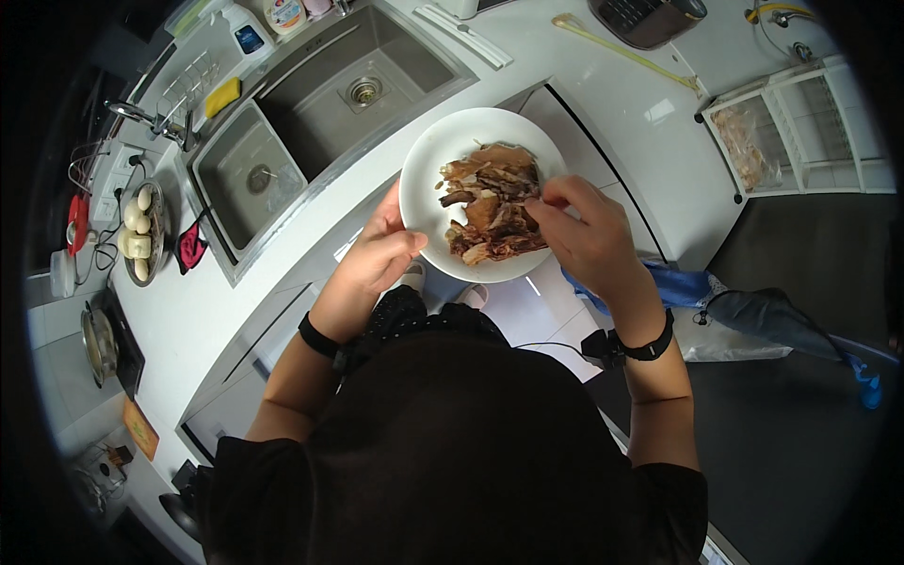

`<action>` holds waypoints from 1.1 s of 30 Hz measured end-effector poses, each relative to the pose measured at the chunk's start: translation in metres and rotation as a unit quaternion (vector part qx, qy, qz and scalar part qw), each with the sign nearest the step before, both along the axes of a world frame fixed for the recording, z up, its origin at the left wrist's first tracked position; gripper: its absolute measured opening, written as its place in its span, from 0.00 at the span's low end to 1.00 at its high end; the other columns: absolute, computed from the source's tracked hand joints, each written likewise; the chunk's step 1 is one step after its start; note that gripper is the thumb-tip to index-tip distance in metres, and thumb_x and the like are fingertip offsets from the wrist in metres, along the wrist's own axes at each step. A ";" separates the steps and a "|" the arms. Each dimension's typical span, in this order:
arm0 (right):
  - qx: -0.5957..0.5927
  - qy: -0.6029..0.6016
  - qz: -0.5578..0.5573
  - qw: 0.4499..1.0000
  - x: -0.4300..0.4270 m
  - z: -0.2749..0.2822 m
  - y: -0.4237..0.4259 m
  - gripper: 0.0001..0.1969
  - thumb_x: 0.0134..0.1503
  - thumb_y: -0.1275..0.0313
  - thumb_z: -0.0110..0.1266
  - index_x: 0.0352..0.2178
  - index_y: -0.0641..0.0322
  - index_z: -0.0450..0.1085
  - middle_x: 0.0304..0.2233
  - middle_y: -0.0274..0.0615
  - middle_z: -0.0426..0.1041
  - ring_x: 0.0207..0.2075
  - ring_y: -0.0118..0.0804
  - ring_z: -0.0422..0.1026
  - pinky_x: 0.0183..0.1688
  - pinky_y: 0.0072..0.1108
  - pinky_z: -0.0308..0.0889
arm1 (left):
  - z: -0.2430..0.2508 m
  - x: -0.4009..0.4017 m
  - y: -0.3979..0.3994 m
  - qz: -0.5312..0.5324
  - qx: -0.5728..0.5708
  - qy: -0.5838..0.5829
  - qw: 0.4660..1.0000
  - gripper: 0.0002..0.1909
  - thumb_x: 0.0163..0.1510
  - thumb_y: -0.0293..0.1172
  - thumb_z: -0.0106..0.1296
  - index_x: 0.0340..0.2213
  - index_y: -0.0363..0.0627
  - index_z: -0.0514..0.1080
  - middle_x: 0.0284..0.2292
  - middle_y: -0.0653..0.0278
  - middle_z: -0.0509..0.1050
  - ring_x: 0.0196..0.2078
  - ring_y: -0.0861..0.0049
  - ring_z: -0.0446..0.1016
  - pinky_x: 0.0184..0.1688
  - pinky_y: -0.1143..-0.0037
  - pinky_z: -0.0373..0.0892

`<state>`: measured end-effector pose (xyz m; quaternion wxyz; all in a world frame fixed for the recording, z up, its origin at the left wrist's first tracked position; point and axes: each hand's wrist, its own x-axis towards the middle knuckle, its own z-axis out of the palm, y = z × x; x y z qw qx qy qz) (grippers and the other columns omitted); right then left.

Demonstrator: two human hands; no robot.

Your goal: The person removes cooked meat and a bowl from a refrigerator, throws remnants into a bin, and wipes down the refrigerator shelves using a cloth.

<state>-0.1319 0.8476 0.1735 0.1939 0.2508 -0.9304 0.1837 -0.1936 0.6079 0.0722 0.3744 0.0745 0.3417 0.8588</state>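
Observation:
A round white plate (pixel 431 145) is held up in front of me, over the gap between the counter and my body. Browned pieces of cooked meat (pixel 494 205) lie on it in a loose heap. My left hand (pixel 381 247) grips the plate's left rim, thumb on top and fingers beneath. At the right side of the plate, my right hand (pixel 583 229) has its thumb and forefinger pinched together at the edge of the meat; whether a shred is between them is too small to tell. A black band is on each wrist.
A double steel sink (pixel 417 63) is set in the white counter beyond the plate. Left of it are a yellow sponge (pixel 223 97), a faucet (pixel 166 127) and a dish of pale rounded items (pixel 138 233). A rice cooker (pixel 646 18) and white rack (pixel 791 134) stand right.

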 end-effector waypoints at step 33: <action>-0.128 0.105 -0.119 0.979 0.027 -0.013 0.027 0.12 0.38 0.84 0.59 0.29 0.62 0.74 0.22 0.36 0.65 0.20 0.31 0.64 0.21 0.20 0.60 | -0.029 0.010 0.007 -0.035 -0.007 -0.014 0.999 0.43 0.39 0.20 0.50 0.59 0.40 0.48 0.52 0.56 0.63 0.54 0.69 0.64 0.56 0.69 0.60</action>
